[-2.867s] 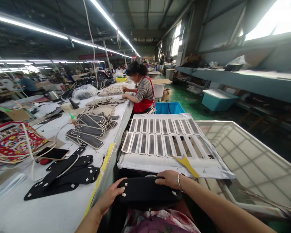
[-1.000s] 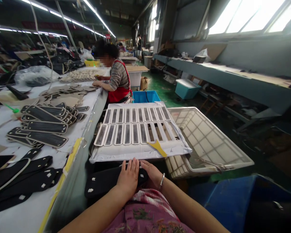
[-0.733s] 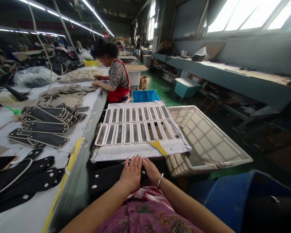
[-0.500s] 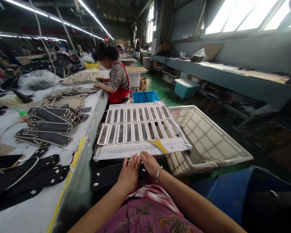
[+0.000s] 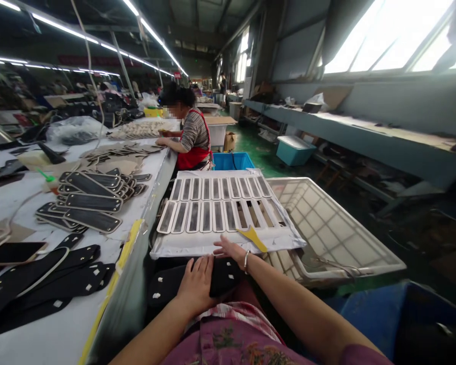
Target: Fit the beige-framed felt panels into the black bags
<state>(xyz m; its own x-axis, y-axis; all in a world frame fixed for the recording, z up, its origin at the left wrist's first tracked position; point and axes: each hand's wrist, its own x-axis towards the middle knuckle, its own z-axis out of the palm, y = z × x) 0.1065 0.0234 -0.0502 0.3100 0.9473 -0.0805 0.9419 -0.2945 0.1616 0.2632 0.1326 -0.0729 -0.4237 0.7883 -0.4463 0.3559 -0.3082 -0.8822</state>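
Note:
My left hand (image 5: 196,285) lies flat, palm down, on a black strip-shaped piece (image 5: 222,274) with small white patches, which rests across my lap. My right hand (image 5: 231,250), with a bangle at its wrist, is raised off the piece, fingers apart and empty. It hovers by the front edge of a white-covered board (image 5: 205,247). Two rows of pale-rimmed dark strips (image 5: 194,217) lie on that board, with gaps in the front row's right part. Right of my right fingertips is a yellow forked tool (image 5: 254,239), lying on the board.
A white plastic crate (image 5: 336,228) stands under and right of the board. The left table (image 5: 110,258) bears a pile of dark strips (image 5: 93,202), black pieces (image 5: 57,284) and a phone (image 5: 15,252). A co-worker (image 5: 193,132) in a red apron works beyond. A blue container (image 5: 376,309) is at right.
My right hand has lifted away from beside my left hand and spread its fingers toward the board. My left hand stays on the black piece. The view has shifted slightly.

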